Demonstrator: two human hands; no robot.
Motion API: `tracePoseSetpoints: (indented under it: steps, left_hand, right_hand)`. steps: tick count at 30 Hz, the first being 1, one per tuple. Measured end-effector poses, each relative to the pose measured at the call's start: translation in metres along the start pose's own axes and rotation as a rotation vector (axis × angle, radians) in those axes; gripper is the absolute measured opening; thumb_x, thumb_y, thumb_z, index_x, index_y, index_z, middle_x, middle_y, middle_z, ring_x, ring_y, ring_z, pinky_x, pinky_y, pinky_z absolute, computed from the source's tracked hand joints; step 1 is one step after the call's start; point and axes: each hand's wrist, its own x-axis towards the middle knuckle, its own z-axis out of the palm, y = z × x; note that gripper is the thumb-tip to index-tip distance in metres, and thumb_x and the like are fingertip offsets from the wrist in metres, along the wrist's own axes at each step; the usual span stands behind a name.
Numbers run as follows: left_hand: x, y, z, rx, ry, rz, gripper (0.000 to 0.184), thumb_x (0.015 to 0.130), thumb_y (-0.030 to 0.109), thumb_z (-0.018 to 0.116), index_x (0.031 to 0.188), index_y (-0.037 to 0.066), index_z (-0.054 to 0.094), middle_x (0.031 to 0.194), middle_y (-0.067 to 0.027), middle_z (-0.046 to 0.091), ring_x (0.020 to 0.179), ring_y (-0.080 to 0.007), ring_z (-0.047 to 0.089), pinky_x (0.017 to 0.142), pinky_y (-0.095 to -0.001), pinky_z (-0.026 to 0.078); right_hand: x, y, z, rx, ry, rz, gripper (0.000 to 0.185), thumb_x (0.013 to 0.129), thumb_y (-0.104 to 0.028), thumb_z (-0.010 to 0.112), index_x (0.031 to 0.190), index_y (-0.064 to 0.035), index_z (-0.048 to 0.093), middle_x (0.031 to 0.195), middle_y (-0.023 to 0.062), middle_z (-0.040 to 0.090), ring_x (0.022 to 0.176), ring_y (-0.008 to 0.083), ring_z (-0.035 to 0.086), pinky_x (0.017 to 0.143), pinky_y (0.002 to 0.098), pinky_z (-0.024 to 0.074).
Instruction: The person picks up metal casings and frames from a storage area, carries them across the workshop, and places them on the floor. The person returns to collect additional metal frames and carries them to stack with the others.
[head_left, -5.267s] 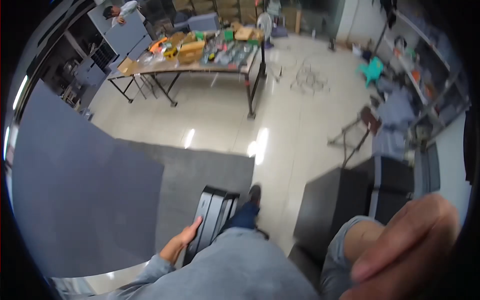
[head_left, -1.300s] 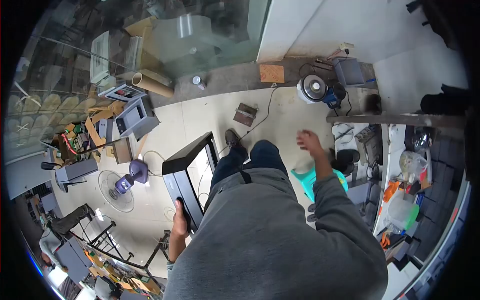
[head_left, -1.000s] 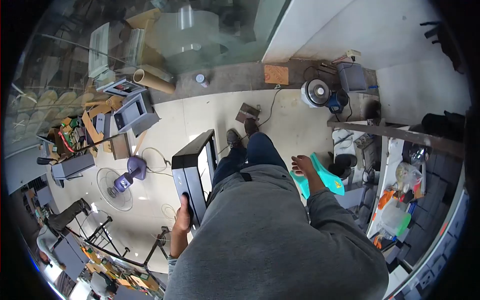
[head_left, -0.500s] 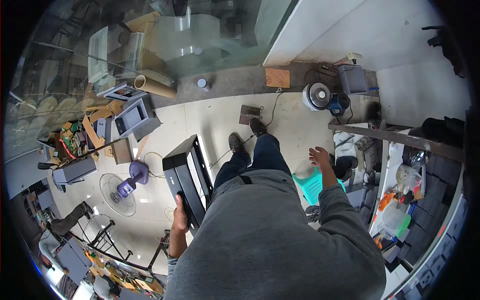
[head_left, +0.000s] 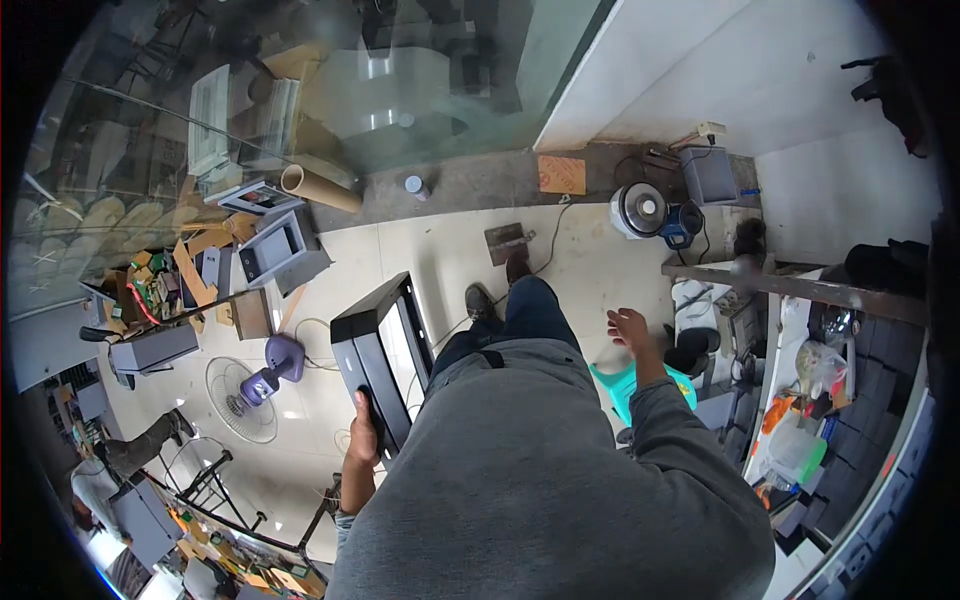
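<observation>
A black and grey box-like frame [head_left: 372, 345] hangs at my left side, tilted, with an opening through which the floor shows. My left hand [head_left: 362, 435] grips its lower outer edge, thumb on the near face and the other fingers hidden behind it. My right hand [head_left: 627, 330] hangs free on the right with its fingers apart and nothing in it. Just below that hand, a turquoise plastic stool [head_left: 622, 392] stands on the floor, partly hidden by my forearm.
A purple fan [head_left: 262, 385] stands on the left, near a grey box [head_left: 280, 252] and a cardboard tube [head_left: 320, 188]. Ahead lie a brown plate [head_left: 505, 244] and a cable. A cooker [head_left: 640, 210] is at the wall. Shelves line the right; a person [head_left: 95, 495] is at lower left.
Over the last seconds the view has turned from the work table and large grey sheet to the wall and shelves. The box-like frame has stayed in my left hand; my right hand swings beside me.
</observation>
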Motion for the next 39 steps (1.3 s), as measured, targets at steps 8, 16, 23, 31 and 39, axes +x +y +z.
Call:
tracePoseSetpoints:
  steps: [8, 16, 23, 31, 39]
  left_hand:
    - [0.000, 0.013, 0.007, 0.007, 0.006, -0.056, 0.100, 0.085, 0.074, 0.042, 0.138, -0.010, 0.035, 0.133, -0.0186, 0.049, 0.117, -0.0245, 0.051, 0.101, -0.0349, 0.039]
    - [0.019, 0.025, 0.003, 0.067, -0.125, -0.041, 0.095, 0.089, 0.071, 0.036, 0.140, -0.009, 0.033, 0.139, -0.0191, 0.044, 0.124, -0.0243, 0.045, 0.105, -0.0332, 0.035]
    - [0.052, 0.089, 0.049, 0.357, -0.118, 0.045, 0.091, 0.093, 0.068, 0.028, 0.143, -0.009, 0.025, 0.148, -0.0183, 0.033, 0.135, -0.0226, 0.035, 0.110, -0.0295, 0.027]
    - [0.090, 0.155, 0.144, 0.703, -0.282, -0.057, 0.100, 0.083, 0.080, 0.032, 0.135, -0.005, 0.045, 0.132, -0.0225, 0.052, 0.120, -0.0270, 0.052, 0.103, -0.0331, 0.037]
    - [0.085, 0.226, 0.210, 1.123, -0.345, 0.069, 0.105, 0.080, 0.084, 0.024, 0.133, -0.003, 0.049, 0.136, -0.0261, 0.047, 0.131, -0.0345, 0.040, 0.109, -0.0399, 0.029]
  right_hand:
    - [-0.005, -0.005, 0.053, -0.061, -0.134, -0.005, 0.062, 0.081, -0.030, 0.071, 0.131, -0.0027, 0.047, 0.089, 0.0071, 0.067, 0.068, 0.0154, 0.064, 0.059, 0.0328, 0.0498]
    - [-0.003, -0.033, 0.062, -0.064, -0.169, -0.037, 0.063, 0.081, -0.029, 0.071, 0.132, -0.0008, 0.047, 0.089, 0.0078, 0.066, 0.067, 0.0157, 0.063, 0.058, 0.0317, 0.0489]
    - [0.006, -0.040, 0.047, -0.048, -0.151, -0.045, 0.063, 0.082, -0.029, 0.071, 0.132, -0.0001, 0.046, 0.089, 0.0078, 0.066, 0.067, 0.0151, 0.063, 0.058, 0.0317, 0.0490]
    - [0.013, -0.029, 0.026, 0.017, -0.104, 0.012, 0.062, 0.082, -0.028, 0.070, 0.132, -0.0006, 0.047, 0.087, 0.0083, 0.067, 0.066, 0.0152, 0.063, 0.058, 0.0318, 0.0505]
    - [0.030, -0.036, -0.031, 0.084, -0.038, 0.036, 0.058, 0.086, -0.032, 0.067, 0.132, -0.0049, 0.046, 0.094, 0.0075, 0.066, 0.072, 0.0176, 0.064, 0.059, 0.0340, 0.0501]
